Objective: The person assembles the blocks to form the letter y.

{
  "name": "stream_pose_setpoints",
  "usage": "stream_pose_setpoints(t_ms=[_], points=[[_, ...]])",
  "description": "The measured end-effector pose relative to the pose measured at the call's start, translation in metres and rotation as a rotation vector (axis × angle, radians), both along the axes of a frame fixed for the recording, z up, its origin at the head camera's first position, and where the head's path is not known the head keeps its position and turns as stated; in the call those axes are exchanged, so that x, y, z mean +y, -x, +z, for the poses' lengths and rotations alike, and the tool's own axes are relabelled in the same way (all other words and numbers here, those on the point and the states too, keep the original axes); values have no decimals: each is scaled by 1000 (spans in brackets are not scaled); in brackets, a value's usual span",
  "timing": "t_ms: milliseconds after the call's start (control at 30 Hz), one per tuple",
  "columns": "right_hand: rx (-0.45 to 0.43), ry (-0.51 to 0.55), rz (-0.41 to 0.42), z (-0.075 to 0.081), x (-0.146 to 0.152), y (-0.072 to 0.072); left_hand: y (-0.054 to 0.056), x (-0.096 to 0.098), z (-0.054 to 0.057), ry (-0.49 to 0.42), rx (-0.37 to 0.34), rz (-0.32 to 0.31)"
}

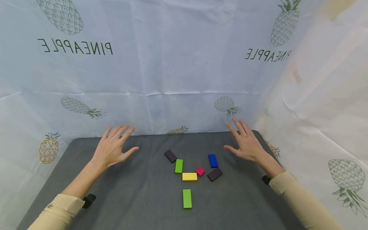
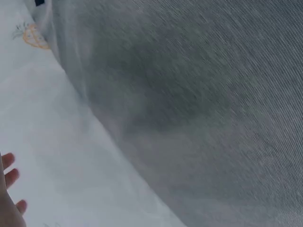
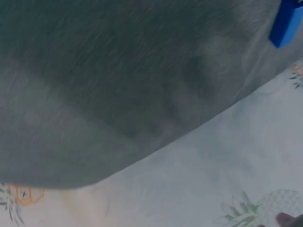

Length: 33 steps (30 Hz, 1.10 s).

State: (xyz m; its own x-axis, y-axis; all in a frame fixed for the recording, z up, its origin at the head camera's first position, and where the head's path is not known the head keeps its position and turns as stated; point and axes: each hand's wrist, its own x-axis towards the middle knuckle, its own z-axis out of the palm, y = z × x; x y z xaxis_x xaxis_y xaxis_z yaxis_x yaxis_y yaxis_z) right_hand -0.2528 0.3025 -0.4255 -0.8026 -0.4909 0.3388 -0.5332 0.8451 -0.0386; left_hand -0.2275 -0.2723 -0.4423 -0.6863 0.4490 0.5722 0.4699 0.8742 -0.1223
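Note:
Several small coloured blocks lie on the dark grey table. A dark block (image 1: 171, 156) and a green block (image 1: 179, 166) meet at a corner. Below them are a yellow block (image 1: 189, 177) and a small red block (image 1: 200, 171), close together. A second green block (image 1: 187, 199) lies nearest the front. The blue block (image 1: 213, 160) is above another dark block (image 1: 214, 174) on the right. My left hand (image 1: 112, 148) hovers left of the blocks, fingers spread, holding nothing. Over the table's right side, my right hand (image 1: 244, 142) is likewise spread and holds nothing; the blue block is nearest it.
A grey cloth-like surface covers the table (image 1: 129, 198). White curtains (image 1: 184, 64) printed with pineapples hang behind it and along the sides. Dark bands (image 1: 89, 201) sit at both wrists, by the beige sleeves (image 1: 58, 210).

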Motion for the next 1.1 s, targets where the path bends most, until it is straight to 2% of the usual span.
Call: stream_pose_setpoints(t_ms=[167,333,533,733,1100], points=[[-101,89,29,-2,-8,-7,-7,15,1,-38,-124,5],[-251,185,40,-5,-15,-14,-13,32,2,-90,-247,0],[-357,263,90,-11,-20,-18,-20,56,2,-218,-389,-73],[-428,296,119,-16,-26,-19,-26,79,-1,-313,-527,-108],[-537,363,127,-22,-40,-25,-32,112,-11,-458,-669,-274]])
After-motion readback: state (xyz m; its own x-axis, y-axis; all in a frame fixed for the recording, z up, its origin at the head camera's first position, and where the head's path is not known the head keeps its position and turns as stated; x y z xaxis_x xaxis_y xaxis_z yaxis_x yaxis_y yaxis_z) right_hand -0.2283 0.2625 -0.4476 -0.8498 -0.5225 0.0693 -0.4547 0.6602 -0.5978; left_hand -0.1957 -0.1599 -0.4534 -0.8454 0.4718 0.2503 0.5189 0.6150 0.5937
